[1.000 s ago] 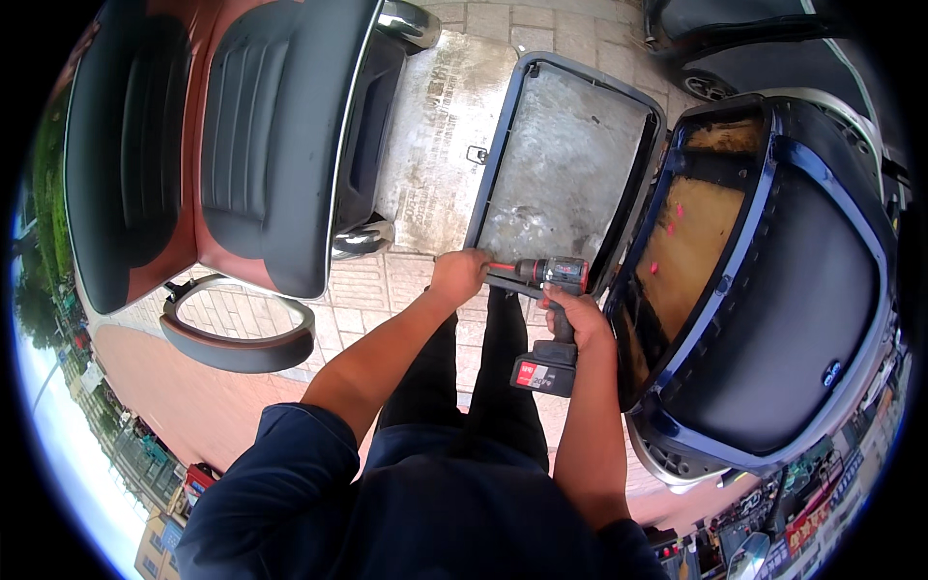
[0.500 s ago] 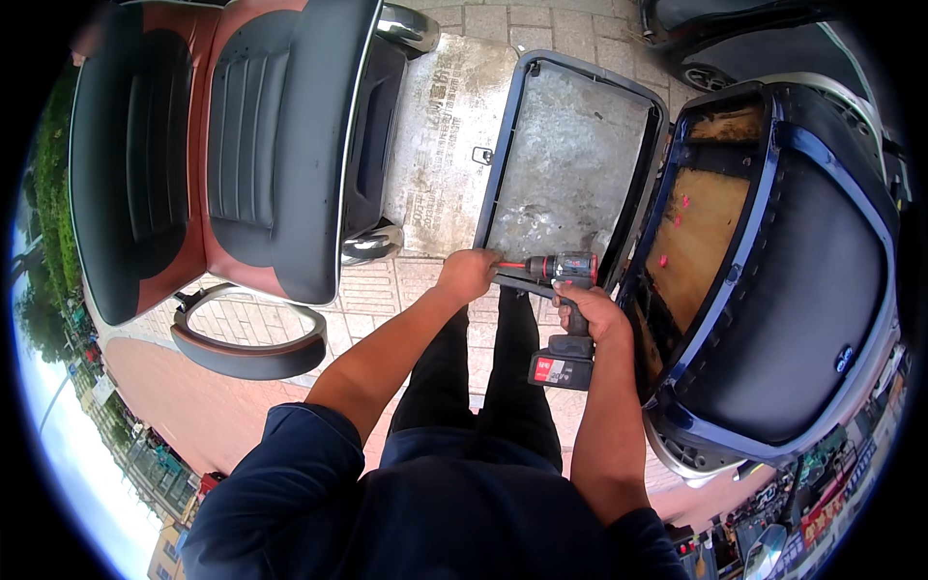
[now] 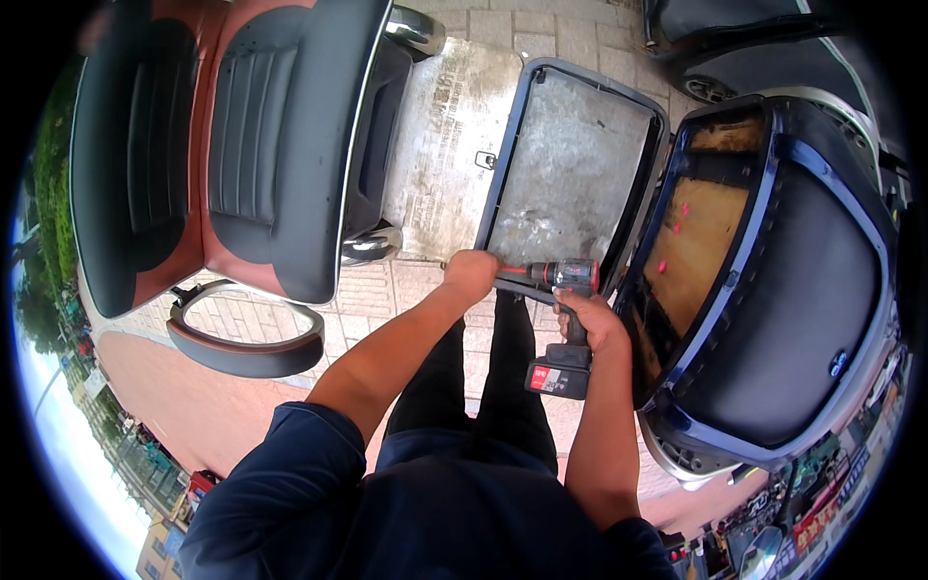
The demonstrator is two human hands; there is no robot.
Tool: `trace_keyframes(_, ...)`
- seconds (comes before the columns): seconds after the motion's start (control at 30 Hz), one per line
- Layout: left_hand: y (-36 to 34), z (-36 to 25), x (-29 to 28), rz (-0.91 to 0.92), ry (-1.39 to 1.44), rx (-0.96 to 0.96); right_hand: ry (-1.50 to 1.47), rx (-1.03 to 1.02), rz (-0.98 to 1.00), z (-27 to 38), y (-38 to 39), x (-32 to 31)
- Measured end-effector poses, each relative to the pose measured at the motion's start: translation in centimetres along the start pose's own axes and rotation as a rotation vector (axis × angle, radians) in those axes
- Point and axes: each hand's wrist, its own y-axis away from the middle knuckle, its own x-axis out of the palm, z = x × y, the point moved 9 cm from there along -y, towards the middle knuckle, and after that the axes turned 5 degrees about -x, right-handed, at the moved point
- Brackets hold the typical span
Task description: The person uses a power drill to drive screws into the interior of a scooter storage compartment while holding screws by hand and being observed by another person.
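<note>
Little has changed over the last second: both hands have kept their places at the near rim of the panel, the view has only drifted slightly, and the drill has stayed level.

The right hand (image 3: pixel 588 319) is clenched around the handle of a cordless drill (image 3: pixel 565 324), its battery pack hanging below the fist and its red-and-grey body pointing toward the person's left. The left hand (image 3: pixel 471 274) is closed at the drill's nose, fingers wrapped where the bit meets the lower edge of a grey seat-base panel (image 3: pixel 570 164); what exactly the fingers pinch there is hidden. The panel has a dark rim and a rough grey inner face, and stands tilted on the paved floor (image 3: pixel 406 290).

Just right of the panel leans an upturned seat shell (image 3: pixel 773 290) with a blue frame, black cover and a bare wooden underside. On the left stands a black and brown-red upholstered seat (image 3: pixel 261 145), with a curved padded armrest (image 3: pixel 246 343) lying below it on the paving. The person's dark trousers (image 3: pixel 483 387) show between the forearms.
</note>
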Motion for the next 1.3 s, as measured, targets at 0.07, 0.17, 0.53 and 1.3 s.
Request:
trace_keyframes(0.07, -0.1, -0.1, 0.5, 0.026, -0.039, -0.015, 0.058, -0.057, -0.07, 0.9, 1.1, -0.3)
trace_keyframes(0.17, -0.6, -0.9, 0.9, 0.05, -0.094, 0.002, 0.139, -0.195, -0.184, 2.4, 2.4, -1.0)
trace_keyframes(0.53, -0.5, -1.4, 1.2, 0.003, -0.104, 0.086, 0.0, -0.412, -0.196, 4.6, 3.1, 1.5)
trace_keyframes(1.3, -4.6, -1.5, 0.0, -0.049, 2.325, -0.487, -0.522, -0.235, 0.041, 0.1, -2.4, 4.9)
